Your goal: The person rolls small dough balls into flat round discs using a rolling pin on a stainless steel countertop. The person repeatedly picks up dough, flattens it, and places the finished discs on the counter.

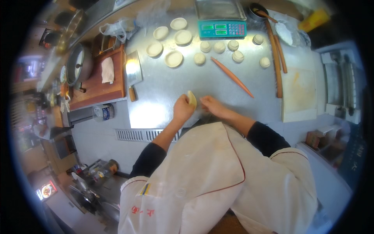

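My left hand [184, 107] is closed on a thin piece of dough [192, 100], which stands up along its right side. Just to the right, my right hand [212, 106] is slightly blurred, its fingers curled near the dough; whether it touches or holds anything is unclear. Beyond my hands, several shaped dough rounds with raised rims [173, 58] lie on the metal worktop [163, 84]. To their right are several small dough balls [199, 58]. A tapered wooden rolling pin [232, 77] lies diagonally on the worktop, beyond my right hand.
A cleaver [133, 70] lies at the left, beside a wooden board [117, 84] with a folded cloth [107, 70]. A teal digital scale [222, 29] stands at the back. Long wooden rolling pins [274, 63] and a pale cutting board [299, 96] are at the right.
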`<action>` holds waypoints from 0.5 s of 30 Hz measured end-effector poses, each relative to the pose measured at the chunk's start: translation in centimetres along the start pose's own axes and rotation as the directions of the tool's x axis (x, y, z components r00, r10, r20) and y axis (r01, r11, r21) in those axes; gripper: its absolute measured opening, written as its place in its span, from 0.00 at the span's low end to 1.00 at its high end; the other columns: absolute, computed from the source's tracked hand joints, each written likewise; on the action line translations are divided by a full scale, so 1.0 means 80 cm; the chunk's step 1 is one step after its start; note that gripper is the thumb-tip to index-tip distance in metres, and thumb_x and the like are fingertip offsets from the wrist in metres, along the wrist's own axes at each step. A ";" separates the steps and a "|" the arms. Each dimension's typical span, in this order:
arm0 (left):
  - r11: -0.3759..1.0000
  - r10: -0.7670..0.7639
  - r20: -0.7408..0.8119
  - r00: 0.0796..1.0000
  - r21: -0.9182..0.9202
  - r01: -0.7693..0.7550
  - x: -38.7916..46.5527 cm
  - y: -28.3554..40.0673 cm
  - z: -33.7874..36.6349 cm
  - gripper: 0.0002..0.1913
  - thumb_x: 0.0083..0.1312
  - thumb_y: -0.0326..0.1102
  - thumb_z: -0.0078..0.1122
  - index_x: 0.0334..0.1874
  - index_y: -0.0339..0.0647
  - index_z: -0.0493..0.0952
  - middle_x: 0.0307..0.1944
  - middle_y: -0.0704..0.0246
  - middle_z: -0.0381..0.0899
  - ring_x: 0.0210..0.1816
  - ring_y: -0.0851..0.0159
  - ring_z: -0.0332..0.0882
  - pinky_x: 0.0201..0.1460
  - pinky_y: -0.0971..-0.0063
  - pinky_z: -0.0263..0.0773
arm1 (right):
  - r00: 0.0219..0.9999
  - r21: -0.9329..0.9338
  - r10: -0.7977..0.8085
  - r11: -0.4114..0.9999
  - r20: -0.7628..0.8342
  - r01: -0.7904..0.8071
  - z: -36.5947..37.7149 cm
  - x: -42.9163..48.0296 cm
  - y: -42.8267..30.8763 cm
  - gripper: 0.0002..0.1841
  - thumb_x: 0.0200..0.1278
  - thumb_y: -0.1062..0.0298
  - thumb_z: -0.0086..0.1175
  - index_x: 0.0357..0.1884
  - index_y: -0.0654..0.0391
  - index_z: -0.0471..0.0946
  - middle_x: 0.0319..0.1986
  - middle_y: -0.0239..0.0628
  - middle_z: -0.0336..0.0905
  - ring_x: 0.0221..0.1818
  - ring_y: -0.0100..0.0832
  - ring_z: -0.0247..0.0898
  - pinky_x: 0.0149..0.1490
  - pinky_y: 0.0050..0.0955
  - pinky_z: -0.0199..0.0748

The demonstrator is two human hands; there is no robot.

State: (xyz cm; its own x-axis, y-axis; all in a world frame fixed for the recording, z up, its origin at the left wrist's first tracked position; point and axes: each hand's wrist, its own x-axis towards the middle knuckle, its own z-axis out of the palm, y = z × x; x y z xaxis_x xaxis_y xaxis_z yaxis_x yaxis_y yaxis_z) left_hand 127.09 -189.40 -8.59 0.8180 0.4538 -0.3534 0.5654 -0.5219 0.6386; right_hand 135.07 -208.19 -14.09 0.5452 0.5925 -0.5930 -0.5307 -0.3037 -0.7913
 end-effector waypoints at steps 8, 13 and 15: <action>0.908 0.185 -0.397 0.899 -0.280 -0.311 -0.022 0.052 -0.023 0.18 0.76 0.40 0.69 0.61 0.36 0.81 0.48 0.60 0.85 0.51 0.54 0.84 0.58 0.58 0.79 | 0.953 0.215 -0.282 0.929 -0.114 0.300 0.020 -0.043 -0.118 0.18 0.90 0.54 0.54 0.62 0.60 0.80 0.49 0.35 0.85 0.48 0.28 0.79 0.56 0.33 0.79; 0.090 0.018 0.479 0.878 -0.875 0.475 -0.026 0.078 -0.077 0.30 0.93 0.54 0.41 0.78 0.32 0.73 0.72 0.58 0.82 0.70 0.55 0.81 0.77 0.57 0.72 | 0.850 0.030 -0.527 0.849 0.007 0.527 0.029 -0.079 -0.166 0.20 0.91 0.51 0.53 0.58 0.62 0.80 0.45 0.35 0.83 0.47 0.27 0.76 0.54 0.32 0.77; 0.137 -0.001 0.388 0.922 -0.913 0.384 -0.027 0.111 -0.078 0.29 0.93 0.53 0.41 0.77 0.32 0.74 0.69 0.58 0.83 0.70 0.54 0.81 0.77 0.55 0.73 | 0.875 0.068 -0.480 0.873 -0.062 0.483 0.022 -0.067 -0.151 0.21 0.91 0.49 0.53 0.57 0.60 0.81 0.45 0.34 0.83 0.47 0.28 0.77 0.55 0.33 0.77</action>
State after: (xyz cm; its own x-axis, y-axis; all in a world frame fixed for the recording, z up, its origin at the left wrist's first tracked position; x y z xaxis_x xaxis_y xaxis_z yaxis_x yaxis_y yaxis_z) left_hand 129.66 -190.56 2.09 0.7946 0.1385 -0.5912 0.2957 0.7621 0.5760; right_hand 137.39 -206.37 -1.13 0.7720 0.6181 -0.1484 -0.2438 0.0724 -0.9671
